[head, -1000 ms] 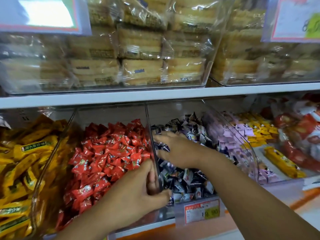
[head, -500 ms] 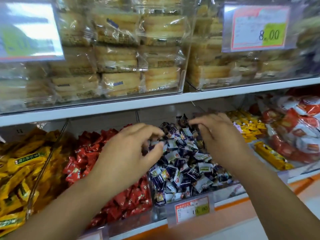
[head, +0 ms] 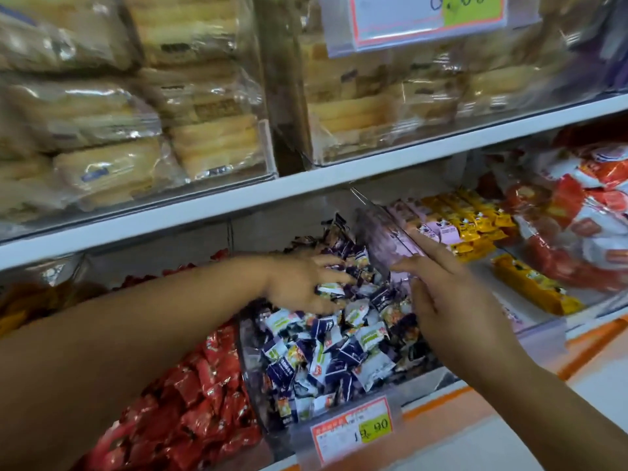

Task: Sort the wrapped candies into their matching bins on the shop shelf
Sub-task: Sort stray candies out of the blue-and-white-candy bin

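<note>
Both hands have shifted toward three o'clock since half a second ago: the left hand [head: 299, 283] has left the wall shared with the red foil-wrapped candies [head: 204, 396] and reached over the heap of dark blue and white wrapped candies [head: 323, 355], while the right hand [head: 441, 300] has come forward from the back of that heap to its three o'clock edge. For the sorting, this looks like a search of the middle clear plastic bin [head: 268, 416] for strays, not a transfer; no candy is seen leaving it. The left hand lies palm down on the pile toward twelve o'clock, fingers spread and slightly bent, thumb low at six o'clock; a white and green piece sits between thumb and fingers, but whether it is pinched I cannot tell. The right hand is wide, fingers straight and pointing to eleven o'clock, holding nothing visible, its forefinger along the clear plastic divider [head: 377, 239] in front of the pale pink wrapped packets [head: 438, 232]; contact is unclear.
</note>
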The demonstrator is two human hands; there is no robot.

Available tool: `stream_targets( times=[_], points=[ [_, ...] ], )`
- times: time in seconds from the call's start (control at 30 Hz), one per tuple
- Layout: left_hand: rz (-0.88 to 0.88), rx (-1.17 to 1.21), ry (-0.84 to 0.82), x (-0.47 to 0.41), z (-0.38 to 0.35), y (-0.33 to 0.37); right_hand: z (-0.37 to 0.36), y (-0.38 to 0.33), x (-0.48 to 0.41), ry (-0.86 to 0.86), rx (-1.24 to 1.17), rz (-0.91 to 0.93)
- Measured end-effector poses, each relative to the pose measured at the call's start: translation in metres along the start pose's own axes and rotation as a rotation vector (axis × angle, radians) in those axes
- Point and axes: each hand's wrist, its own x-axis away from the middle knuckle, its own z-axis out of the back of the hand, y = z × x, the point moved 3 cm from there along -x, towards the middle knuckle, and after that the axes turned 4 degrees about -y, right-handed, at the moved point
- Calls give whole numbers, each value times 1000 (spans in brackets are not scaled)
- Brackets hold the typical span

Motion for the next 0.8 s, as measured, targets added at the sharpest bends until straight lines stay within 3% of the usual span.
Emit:
stream_targets(
  times=[0.17, 0.3, 0.37, 0.53, 0.8],
  points=[
    [31, 54, -65, 28, 2, -18, -2, 1, 1, -7, -46, 10],
    [-21, 211, 252, 13, 33, 8, -4, 3, 1, -12, -71, -4],
    [-15, 138, 345, -9, 42, 15, -4, 3, 0, -4, -78, -16],
    [180, -51, 90, -41, 18, -6, -2, 3, 2, 15, -55, -6],
    [96, 63, -49, 8, -1, -26, -3, 5, 1, 35, -64, -7]
  ],
)
